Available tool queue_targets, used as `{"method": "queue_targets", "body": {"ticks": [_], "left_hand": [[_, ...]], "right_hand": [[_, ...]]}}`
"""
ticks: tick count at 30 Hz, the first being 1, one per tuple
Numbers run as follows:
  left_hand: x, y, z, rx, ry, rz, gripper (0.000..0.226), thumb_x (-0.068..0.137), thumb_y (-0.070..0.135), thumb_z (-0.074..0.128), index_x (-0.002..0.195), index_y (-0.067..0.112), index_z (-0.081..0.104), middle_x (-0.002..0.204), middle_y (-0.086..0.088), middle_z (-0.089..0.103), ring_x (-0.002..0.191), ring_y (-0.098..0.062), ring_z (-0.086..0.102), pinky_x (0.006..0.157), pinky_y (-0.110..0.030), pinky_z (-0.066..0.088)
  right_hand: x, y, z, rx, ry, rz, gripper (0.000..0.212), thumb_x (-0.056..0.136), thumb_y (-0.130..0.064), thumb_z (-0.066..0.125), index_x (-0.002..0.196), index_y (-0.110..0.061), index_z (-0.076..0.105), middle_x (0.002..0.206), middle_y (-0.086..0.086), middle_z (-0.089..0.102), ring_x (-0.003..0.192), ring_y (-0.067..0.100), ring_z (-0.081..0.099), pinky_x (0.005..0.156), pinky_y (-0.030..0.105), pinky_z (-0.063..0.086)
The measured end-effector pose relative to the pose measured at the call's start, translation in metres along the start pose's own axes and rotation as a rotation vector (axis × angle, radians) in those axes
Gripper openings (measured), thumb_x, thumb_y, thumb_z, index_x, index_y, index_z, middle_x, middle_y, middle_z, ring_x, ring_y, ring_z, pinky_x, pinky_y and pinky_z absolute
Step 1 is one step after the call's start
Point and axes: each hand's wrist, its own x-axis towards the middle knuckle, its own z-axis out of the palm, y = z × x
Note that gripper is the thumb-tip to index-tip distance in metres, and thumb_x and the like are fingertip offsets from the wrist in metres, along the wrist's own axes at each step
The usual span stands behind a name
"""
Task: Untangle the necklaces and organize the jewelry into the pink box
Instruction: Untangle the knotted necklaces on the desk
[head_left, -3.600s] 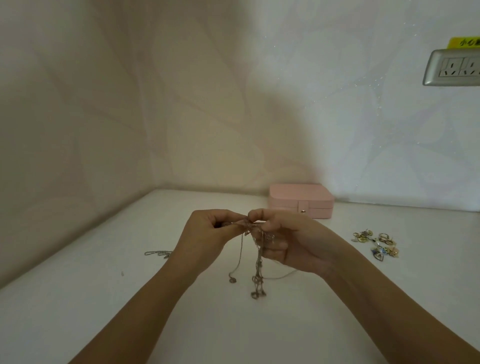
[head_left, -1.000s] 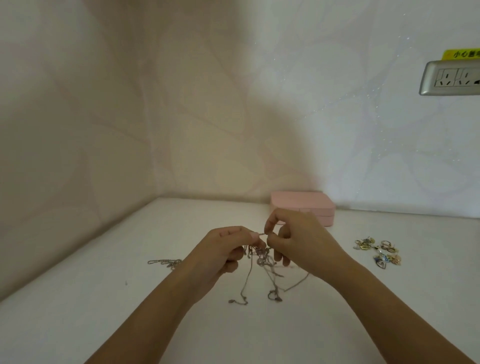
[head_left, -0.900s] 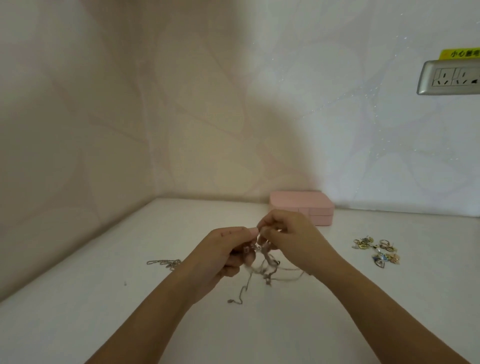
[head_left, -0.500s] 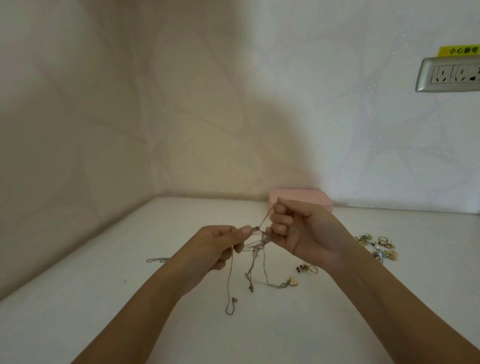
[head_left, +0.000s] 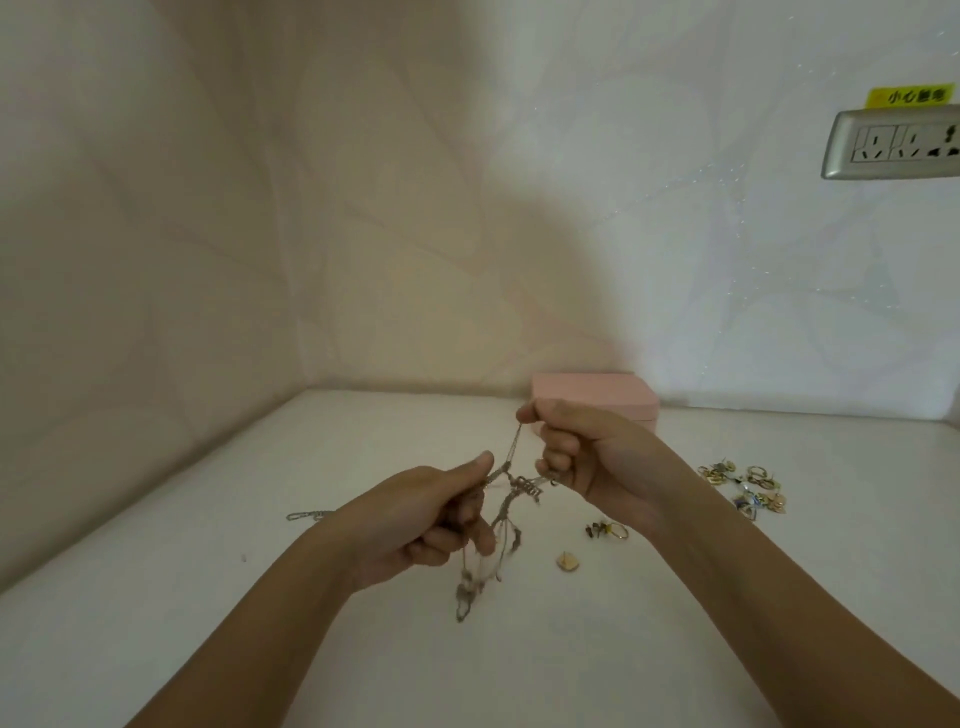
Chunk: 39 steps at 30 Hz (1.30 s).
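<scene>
Right now the left hand (head_left: 415, 525) pinches the tangled necklaces (head_left: 506, 519) beside the knot (head_left: 522, 486), and the right hand (head_left: 592, 457) pinches a raised strand (head_left: 513, 444), just in front of the pink box (head_left: 592, 397). Pulling hard could tighten that knot or snap a thin chain.

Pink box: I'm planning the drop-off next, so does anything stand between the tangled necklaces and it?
No object lies between the tangled silver necklaces and the pink rectangular box; only the right hand holding them overlaps it in view. Its lid looks shut, though.
</scene>
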Motion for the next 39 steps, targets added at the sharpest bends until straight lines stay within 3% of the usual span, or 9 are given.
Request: {"method": "queue_targets", "body": {"ticks": [4, 7, 10, 13, 22, 28, 32, 37, 39], "left_hand": [[0.001, 0.001, -0.002, -0.111, 0.041, 0.096, 0.042, 0.081, 0.049, 0.055, 0.053, 0.018, 0.048, 0.086, -0.005, 0.071, 0.051, -0.008, 0.022, 0.044, -0.015, 0.02], [0.0, 0.001, -0.004, -0.157, 0.032, 0.156, 0.027, 0.08, 0.041, 0.057, 0.071, 0.016, 0.063, 0.063, 0.002, 0.057, 0.047, -0.005, 0.023, 0.042, -0.014, 0.018], [0.001, -0.001, -0.007, -0.037, 0.023, 0.077, 0.033, 0.091, 0.04, 0.05, 0.081, 0.012, 0.064, 0.049, 0.005, 0.04, 0.042, -0.006, 0.019, 0.041, -0.017, 0.014], [0.003, -0.004, -0.005, 0.16, 0.01, -0.058, 0.039, 0.099, 0.034, 0.044, 0.074, 0.009, 0.061, 0.061, -0.005, 0.064, 0.041, -0.008, 0.02, 0.041, -0.019, 0.014], [-0.003, -0.001, -0.009, 0.416, -0.033, -0.008, 0.025, 0.085, 0.036, 0.064, 0.078, 0.018, 0.078, 0.069, -0.003, 0.071, 0.043, -0.009, 0.024, 0.043, -0.018, 0.019], [-0.001, -0.001, -0.005, 0.467, 0.069, 0.071, 0.019, 0.087, 0.031, 0.064, 0.074, 0.024, 0.076, 0.085, 0.004, 0.075, 0.044, -0.007, 0.028, 0.045, -0.015, 0.025], [0.009, -0.011, -0.007, 0.59, 0.32, 0.158, 0.009, 0.081, 0.027, 0.073, 0.072, 0.026, 0.074, 0.073, 0.011, 0.074, 0.061, 0.009, 0.062, 0.062, -0.009, 0.039], [0.003, -0.007, -0.019, 0.761, 0.305, -0.022, 0.037, 0.079, 0.054, 0.065, 0.064, 0.022, 0.075, 0.049, 0.009, 0.064, 0.049, 0.002, 0.048, 0.058, -0.016, 0.036], [-0.006, 0.001, -0.023, 0.757, 0.193, -0.064, 0.038, 0.084, 0.051, 0.061, 0.064, 0.022, 0.075, 0.044, 0.009, 0.057, 0.04, -0.002, 0.038, 0.047, -0.015, 0.029]], "right_hand": [[-0.005, -0.004, -0.006, -0.253, -0.049, 0.017, 0.014, 0.081, -0.018, 0.063, 0.084, -0.007, 0.071, 0.05, -0.005, 0.035, 0.042, 0.006, 0.029, 0.046, 0.017, 0.037], [-0.001, 0.0, -0.012, -0.515, 0.075, -0.082, 0.011, 0.087, -0.008, 0.063, 0.091, -0.006, 0.073, 0.054, -0.006, 0.047, 0.05, 0.007, 0.042, 0.06, 0.019, 0.049], [0.005, 0.006, -0.014, -0.461, 0.221, -0.104, 0.012, 0.09, -0.006, 0.06, 0.09, -0.003, 0.071, 0.057, -0.001, 0.05, 0.051, 0.009, 0.044, 0.062, 0.02, 0.053], [0.008, 0.015, -0.007, -0.36, 0.226, -0.083, 0.016, 0.095, -0.007, 0.053, 0.087, -0.002, 0.066, 0.061, 0.004, 0.051, 0.048, 0.01, 0.045, 0.064, 0.026, 0.057], [0.005, 0.012, 0.0, -0.227, 0.063, 0.192, 0.069, 0.077, -0.074, 0.044, 0.064, -0.007, 0.055, 0.053, 0.012, 0.053, 0.043, 0.02, 0.05, 0.072, 0.037, 0.056], [0.006, 0.0, -0.014, -0.113, 0.138, 0.042, 0.034, 0.092, -0.036, 0.055, 0.068, -0.012, 0.051, 0.05, 0.001, 0.05, 0.04, 0.012, 0.046, 0.06, 0.027, 0.055], [0.0, -0.009, -0.016, -0.66, 0.281, -0.151, 0.044, 0.085, -0.046, 0.063, 0.059, -0.013, 0.051, 0.047, -0.008, 0.04, 0.042, 0.005, 0.035, 0.054, 0.019, 0.034], [0.002, -0.013, -0.034, -1.103, 0.51, -0.378, 0.037, 0.085, -0.036, 0.069, 0.071, -0.002, 0.061, 0.062, -0.001, 0.053, 0.053, 0.008, 0.041, 0.057, 0.019, 0.035], [0.004, -0.017, -0.042, -0.901, 0.428, -0.249, 0.032, 0.091, -0.032, 0.062, 0.075, -0.004, 0.063, 0.068, 0.004, 0.053, 0.053, 0.01, 0.042, 0.061, 0.021, 0.04]]}}
